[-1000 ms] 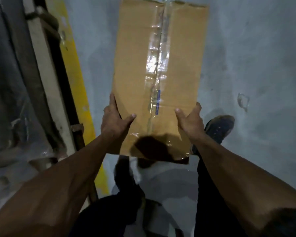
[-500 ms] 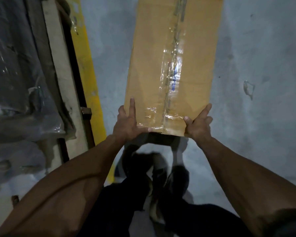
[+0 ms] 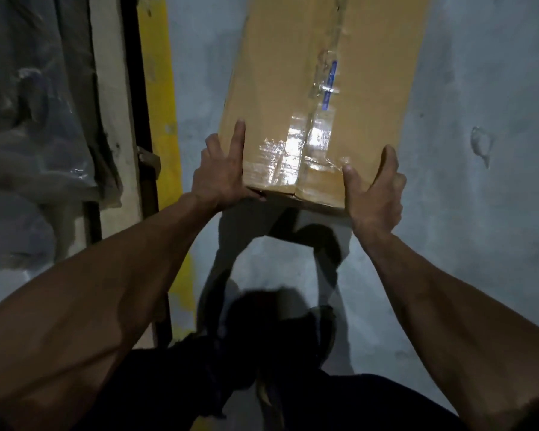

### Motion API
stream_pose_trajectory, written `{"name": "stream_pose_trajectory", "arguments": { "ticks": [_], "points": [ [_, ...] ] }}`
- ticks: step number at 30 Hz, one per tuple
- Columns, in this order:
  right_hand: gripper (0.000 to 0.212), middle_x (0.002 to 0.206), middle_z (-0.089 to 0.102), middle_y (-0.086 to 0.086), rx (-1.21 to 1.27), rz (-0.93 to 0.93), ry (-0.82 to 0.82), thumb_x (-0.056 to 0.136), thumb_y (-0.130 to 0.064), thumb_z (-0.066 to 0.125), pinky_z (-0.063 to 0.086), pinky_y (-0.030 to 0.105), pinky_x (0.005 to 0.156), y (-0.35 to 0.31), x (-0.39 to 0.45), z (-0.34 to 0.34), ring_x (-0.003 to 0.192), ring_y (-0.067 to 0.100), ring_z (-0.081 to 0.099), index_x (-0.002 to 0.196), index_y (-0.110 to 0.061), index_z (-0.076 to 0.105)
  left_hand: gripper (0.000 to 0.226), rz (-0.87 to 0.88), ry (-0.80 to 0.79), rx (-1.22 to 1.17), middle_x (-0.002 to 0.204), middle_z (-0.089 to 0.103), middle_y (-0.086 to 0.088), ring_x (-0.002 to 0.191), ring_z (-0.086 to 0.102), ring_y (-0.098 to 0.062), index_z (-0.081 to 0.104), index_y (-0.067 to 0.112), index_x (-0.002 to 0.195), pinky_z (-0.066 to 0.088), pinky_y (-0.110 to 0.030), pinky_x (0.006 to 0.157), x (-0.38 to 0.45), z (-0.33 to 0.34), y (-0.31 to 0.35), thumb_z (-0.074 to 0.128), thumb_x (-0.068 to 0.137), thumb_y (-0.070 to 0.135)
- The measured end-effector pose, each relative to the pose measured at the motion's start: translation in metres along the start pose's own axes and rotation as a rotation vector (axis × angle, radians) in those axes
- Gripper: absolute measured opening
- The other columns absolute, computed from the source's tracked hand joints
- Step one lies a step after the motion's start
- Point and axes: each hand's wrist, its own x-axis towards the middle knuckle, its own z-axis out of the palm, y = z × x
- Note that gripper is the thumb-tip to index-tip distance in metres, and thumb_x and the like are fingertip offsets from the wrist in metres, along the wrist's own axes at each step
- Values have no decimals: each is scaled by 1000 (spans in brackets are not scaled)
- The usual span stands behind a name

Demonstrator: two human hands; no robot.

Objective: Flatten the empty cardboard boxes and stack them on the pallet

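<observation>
Box: a taped cardboard box held above a grey concrete floor, running from centre toward 12 o'clock.
Left hand: at the box's 7 o'clock corner, fingers straight along the side, thumb tucked under the near edge.
Right hand: grips the 5 o'clock corner, thumb on top, fingers round the side.
Surroundings: a yellow floor stripe at 10 o'clock; plastic-wrapped goods at 9 o'clock.
</observation>
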Motion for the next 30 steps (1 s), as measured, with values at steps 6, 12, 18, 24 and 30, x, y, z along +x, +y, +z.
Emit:
{"name": "stream_pose_trajectory", "arguments": {
  "ticks": [6,12,18,24,30],
  "points": [
    [75,146,44,12,-25,-37,44,96,-63,47,38,41,102,6,-3,5,128,33,49,159,-35,18,143,10,58,-52,146,21,-24,129,38,-46,-12,34,156,43,-57,100,-5,5,-4,90,58,54],
    [77,144,48,15,-36,-69,-18,96,-63,48,37,43,105,13,-13,-5,131,35,46,160,-33,17,142,12,57,-101,146,21,-22,129,39,-45,-11,36,156,41,-54,103,-23,12,-10,91,59,52],
    [79,143,48,16,-79,-27,-149,96,-60,50,43,46,99,41,-62,-13,126,39,51,159,-37,10,143,-5,-24,-118,148,17,-22,131,37,-44,-17,35,155,40,-52,108,-78,35,-23,90,61,50],
    [88,143,44,23,-127,78,-305,94,-50,59,45,48,101,56,-136,-27,122,45,51,159,-40,0,141,-21,-185,-122,152,8,-31,134,36,-50,-25,31,153,36,-52,112,-149,48,-40,87,70,47],
    [92,147,30,26,-149,201,-350,97,-41,62,44,49,102,65,-183,-29,126,45,48,158,-41,-6,138,-63,-298,-156,156,-3,-37,146,12,-50,-26,29,153,24,-53,118,-188,59,-51,82,71,58]
  ]
}}
